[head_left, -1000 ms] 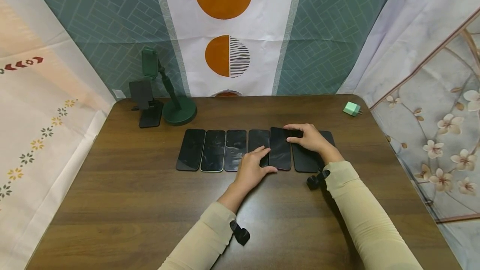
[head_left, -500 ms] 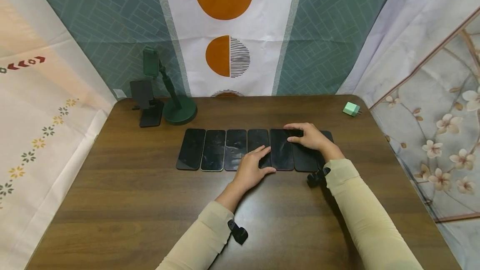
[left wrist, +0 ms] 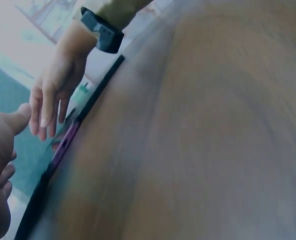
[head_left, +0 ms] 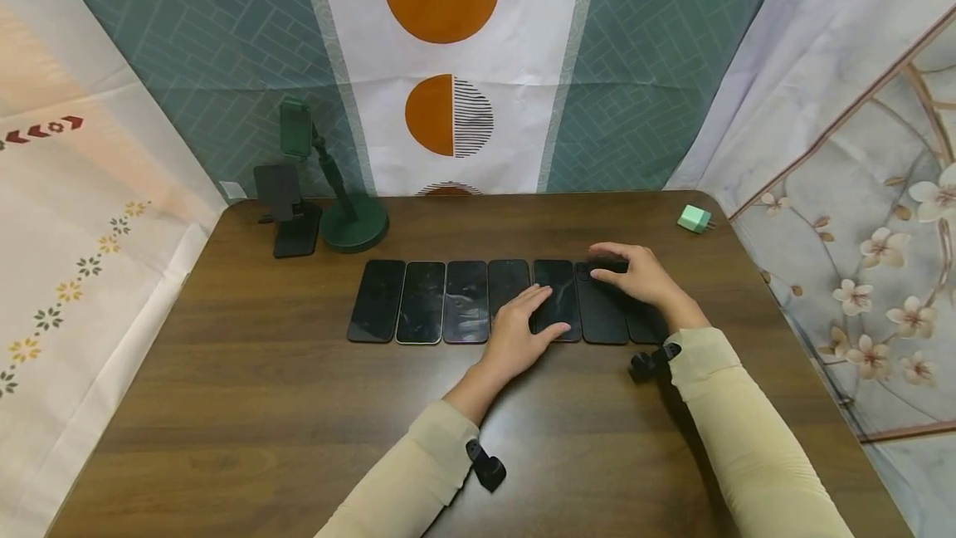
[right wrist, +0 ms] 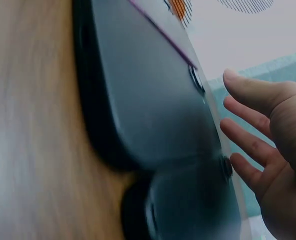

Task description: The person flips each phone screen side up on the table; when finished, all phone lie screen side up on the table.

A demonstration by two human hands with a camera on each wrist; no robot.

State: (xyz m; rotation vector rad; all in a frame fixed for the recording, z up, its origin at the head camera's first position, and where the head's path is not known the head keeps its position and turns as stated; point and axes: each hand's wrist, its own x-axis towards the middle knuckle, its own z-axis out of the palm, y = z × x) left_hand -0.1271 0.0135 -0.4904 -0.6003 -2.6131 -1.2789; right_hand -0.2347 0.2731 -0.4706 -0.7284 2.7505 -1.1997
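Spreading over a row of seven dark phones (head_left: 466, 302), both hands work near the middle of the bench (head_left: 299, 422). Phones lie flat, side by side, long sides nearly touching.

Left hand (head_left: 515, 332): grip apart, thumb split from the fingers. It sits across the fourth phone (head_left: 508, 276), hiding much of its lower part; fingertips and thumb reach over the fifth phone (head_left: 556, 305). Contact unclear.

Right hand (head_left: 641, 274): grip apart too, fingers loosely bent, thumb separate. It hangs by the far ends of the sixth phone (head_left: 603, 310) and seventh phone (head_left: 646, 324), blocking much of the seventh from the head view. Cannot tell if fingertips touch; right wrist view shows them just beside the phones' far edge.

Three leftmost phones uncovered. Sixth has a camera bump at its far left corner.

Around: green stand (head_left: 354, 227) with round base, back left, behind the row; black stand (head_left: 296, 231) just beside it. Green charger (head_left: 695, 219), back right corner, beyond the right hand, prongs outward. Printed wall hanging (head_left: 515, 131) behind the bench, patterned curtain (head_left: 97, 289) left, floral curtain (head_left: 866, 289) right. Black wrist camera (head_left: 487, 471) on the left cuff, another wrist camera (head_left: 650, 364) on the right. Both wrist views partly blurred.
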